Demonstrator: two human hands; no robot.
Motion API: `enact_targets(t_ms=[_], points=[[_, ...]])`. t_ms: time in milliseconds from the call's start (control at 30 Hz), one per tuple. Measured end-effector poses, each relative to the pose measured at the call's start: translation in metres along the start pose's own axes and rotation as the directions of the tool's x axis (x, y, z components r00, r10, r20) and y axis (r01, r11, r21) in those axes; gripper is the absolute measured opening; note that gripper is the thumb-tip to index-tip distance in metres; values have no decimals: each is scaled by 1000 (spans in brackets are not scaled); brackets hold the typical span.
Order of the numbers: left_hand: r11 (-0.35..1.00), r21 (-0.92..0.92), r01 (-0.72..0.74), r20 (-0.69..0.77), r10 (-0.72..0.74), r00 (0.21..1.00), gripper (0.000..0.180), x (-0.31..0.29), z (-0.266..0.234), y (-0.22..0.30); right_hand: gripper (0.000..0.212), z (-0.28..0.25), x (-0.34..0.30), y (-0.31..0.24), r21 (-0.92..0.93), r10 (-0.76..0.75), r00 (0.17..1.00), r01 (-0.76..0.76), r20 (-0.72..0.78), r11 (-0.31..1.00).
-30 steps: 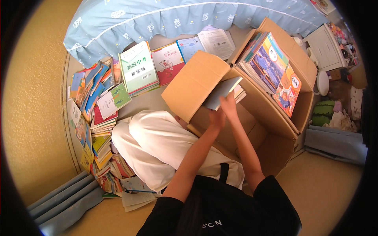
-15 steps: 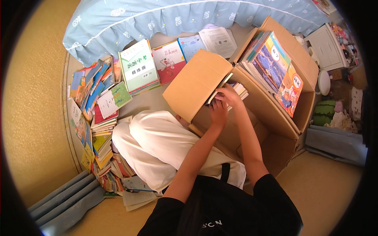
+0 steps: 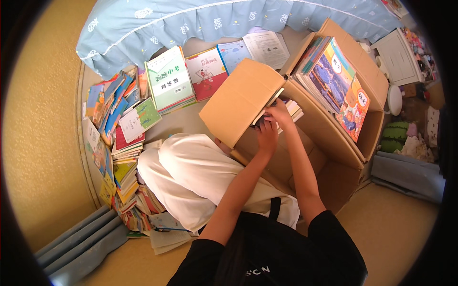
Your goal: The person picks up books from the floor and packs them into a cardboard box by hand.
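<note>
Both hands reach into the near cardboard box (image 3: 329, 183), whose raised flap (image 3: 242, 101) stands on its left side. My left hand (image 3: 268, 136) is closed at the edge of a dark-covered book (image 3: 258, 119) just behind the flap. Close above it, my right hand (image 3: 279, 116) has its fingers bent over the same book, their tips partly hidden. Beside the right hand, a stack of books (image 3: 295, 110) shows its pale page edges inside the box. The lower part of the box holds nothing that I can see.
Another box section (image 3: 374, 131) holds upright colourful textbooks (image 3: 334, 78). Behind the flap lie a green-and-white book stack (image 3: 170, 81), a red-and-white book (image 3: 205, 71) and printed sheets (image 3: 267, 50). Many piled books (image 3: 125, 176) line the left. A blue bed skirt (image 3: 210, 24) hangs behind.
The whole view has shifted very slightly. Both hands stay at the book behind the flap, with hardly any movement of the fingers.
</note>
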State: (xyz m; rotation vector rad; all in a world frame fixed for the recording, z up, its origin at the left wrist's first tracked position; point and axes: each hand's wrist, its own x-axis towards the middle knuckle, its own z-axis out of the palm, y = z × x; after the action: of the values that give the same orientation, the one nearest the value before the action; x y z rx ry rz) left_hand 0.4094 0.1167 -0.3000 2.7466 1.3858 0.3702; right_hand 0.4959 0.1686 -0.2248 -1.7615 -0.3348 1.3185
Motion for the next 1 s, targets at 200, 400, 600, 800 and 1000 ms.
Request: enact_targets(t_ms=[200, 400, 600, 800, 1000], points=[[1000, -9, -3, -11, 3, 1000, 81, -1, -1, -2, 33, -4, 12, 4, -104, -61, 998, 59, -15, 993], [999, -34, 1, 29, 0, 1000, 85, -1, -2, -1, 30, -13, 22, 7, -119, -29, 999, 25, -29, 993], [1000, -17, -4, 84, 6, 996, 85, 0, 0, -2, 29, -26, 6, 26, -183, -187, 981, 175, -52, 967], [998, -63, -6, 33, 8, 999, 78, 16, -10, 5, 49, -107, 13, 129, -152, -337, 716, 311, -612, 938], [996, -86, 25, 48, -21, 999, 66, 15, -10, -9, 78, -50, -13, 97, 225, 95, 959, -35, -266, 974]])
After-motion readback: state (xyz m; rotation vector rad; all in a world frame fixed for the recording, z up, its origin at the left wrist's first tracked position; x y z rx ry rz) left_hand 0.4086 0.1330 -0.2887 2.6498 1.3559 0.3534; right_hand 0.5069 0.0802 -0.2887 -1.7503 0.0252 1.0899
